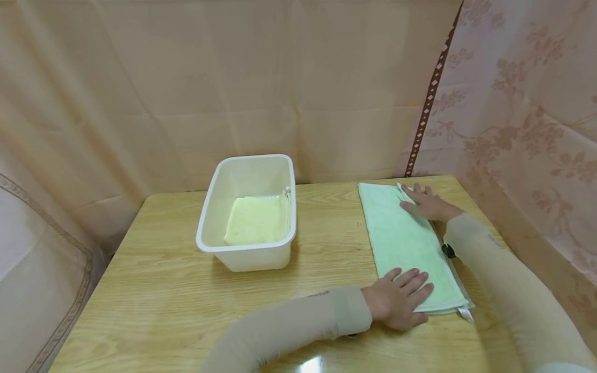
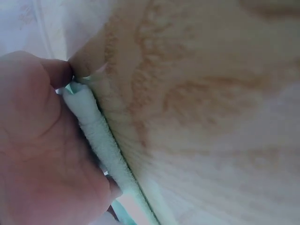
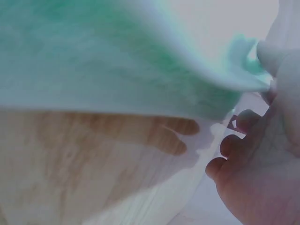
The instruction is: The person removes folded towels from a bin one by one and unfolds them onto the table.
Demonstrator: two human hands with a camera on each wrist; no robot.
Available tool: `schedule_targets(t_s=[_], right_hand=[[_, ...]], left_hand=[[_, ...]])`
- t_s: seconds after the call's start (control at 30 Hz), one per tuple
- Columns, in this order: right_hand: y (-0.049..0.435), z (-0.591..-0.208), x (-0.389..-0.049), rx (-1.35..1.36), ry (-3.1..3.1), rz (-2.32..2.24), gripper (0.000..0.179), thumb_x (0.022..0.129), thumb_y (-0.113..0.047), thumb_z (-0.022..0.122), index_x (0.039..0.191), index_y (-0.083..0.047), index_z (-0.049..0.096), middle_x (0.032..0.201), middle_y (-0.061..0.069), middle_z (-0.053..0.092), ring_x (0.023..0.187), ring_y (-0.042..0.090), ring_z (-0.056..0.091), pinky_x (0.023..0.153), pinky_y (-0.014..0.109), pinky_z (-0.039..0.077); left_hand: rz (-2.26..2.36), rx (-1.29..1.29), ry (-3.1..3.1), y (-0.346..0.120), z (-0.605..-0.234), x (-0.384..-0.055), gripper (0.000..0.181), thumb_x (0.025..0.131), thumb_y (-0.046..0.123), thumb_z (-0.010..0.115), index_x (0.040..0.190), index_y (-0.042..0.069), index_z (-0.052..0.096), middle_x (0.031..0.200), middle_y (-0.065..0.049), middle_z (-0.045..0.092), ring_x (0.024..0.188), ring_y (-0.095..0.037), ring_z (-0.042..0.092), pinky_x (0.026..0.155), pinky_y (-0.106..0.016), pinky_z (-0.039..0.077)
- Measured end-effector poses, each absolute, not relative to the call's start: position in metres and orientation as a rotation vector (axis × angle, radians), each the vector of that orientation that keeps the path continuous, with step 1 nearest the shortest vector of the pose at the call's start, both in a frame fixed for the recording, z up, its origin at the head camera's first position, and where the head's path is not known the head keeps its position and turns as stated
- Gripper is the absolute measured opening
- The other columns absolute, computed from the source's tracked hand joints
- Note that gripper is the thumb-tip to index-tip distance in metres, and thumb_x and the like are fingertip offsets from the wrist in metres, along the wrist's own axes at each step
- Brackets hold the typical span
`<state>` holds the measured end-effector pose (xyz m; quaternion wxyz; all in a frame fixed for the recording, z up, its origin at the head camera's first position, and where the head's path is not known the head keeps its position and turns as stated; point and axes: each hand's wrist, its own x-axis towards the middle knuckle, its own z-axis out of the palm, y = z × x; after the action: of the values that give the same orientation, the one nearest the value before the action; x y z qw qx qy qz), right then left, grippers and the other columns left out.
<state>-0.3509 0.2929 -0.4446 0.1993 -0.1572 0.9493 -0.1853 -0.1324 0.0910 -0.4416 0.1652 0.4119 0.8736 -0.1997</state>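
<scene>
A folded light green towel [image 1: 406, 243] lies lengthwise on the right of the table, a small white tag [image 1: 465, 314] at its near right corner. My left hand [image 1: 396, 300] rests on its near end, fingers spread over the top layer; in the left wrist view the towel edge [image 2: 105, 140] runs beside the palm. At the far right corner is my right hand [image 1: 431, 204]. Its thumb and forefinger pinch the towel edge in the right wrist view, where a lifted fold [image 3: 201, 70] leads to the fingertips and the other fingers [image 3: 229, 145] stand apart.
Left of the towel stands a white plastic basin [image 1: 255, 256] with a folded pale yellow cloth [image 1: 256, 223] inside. The wooden table [image 1: 154, 290] ends at beige curtains [image 1: 233, 77] behind and a flowered pink curtain [image 1: 527, 129] on the right.
</scene>
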Motion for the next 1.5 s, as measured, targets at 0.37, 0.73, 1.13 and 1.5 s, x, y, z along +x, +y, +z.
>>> schedule_targets(t_s=[0.37,0.73,1.13,1.5], right_hand=[[0.286,-0.435,-0.35,-0.427,2.697,-0.422,0.074,0.11,-0.051,0.028,0.16,-0.001,0.011,0.158,0.042,-0.006,0.141,0.064,-0.015,0.107,0.076,-0.009],[0.291,-0.441,-0.352,-0.446,2.787,-0.29,0.066,0.11,-0.049,0.033,0.161,-0.007,0.022,0.159,0.04,0.006,0.142,0.065,-0.004,0.109,0.076,-0.001],[0.292,-0.446,-0.351,-0.298,2.721,-0.409,0.081,0.108,-0.056,0.025,0.159,0.004,0.006,0.161,0.036,0.001,0.144,0.06,-0.011,0.111,0.074,-0.003],[0.289,-0.455,-0.361,-0.218,2.786,-0.396,0.069,0.11,-0.051,0.017,0.162,-0.007,0.01,0.162,0.034,0.005,0.144,0.061,-0.003,0.111,0.074,0.003]], left_hand=[[-0.607,1.219,2.576,0.098,-0.444,-0.129,0.072,0.1,0.067,0.0,0.161,0.033,-0.013,0.166,0.016,-0.016,0.151,-0.004,-0.014,0.122,-0.032,0.003],[-0.656,1.203,2.585,0.109,-0.445,-0.125,0.066,0.102,0.063,0.0,0.161,0.037,-0.014,0.166,0.02,-0.015,0.152,-0.004,-0.011,0.122,-0.035,0.009],[-0.637,1.238,2.568,0.108,-0.444,-0.121,0.063,0.103,0.061,0.001,0.161,0.037,-0.012,0.166,0.02,-0.013,0.152,-0.005,-0.009,0.122,-0.036,0.011],[-0.625,1.259,2.597,0.107,-0.445,-0.124,0.062,0.104,0.059,0.0,0.162,0.037,-0.009,0.167,0.019,-0.009,0.153,-0.006,-0.005,0.121,-0.037,0.013]])
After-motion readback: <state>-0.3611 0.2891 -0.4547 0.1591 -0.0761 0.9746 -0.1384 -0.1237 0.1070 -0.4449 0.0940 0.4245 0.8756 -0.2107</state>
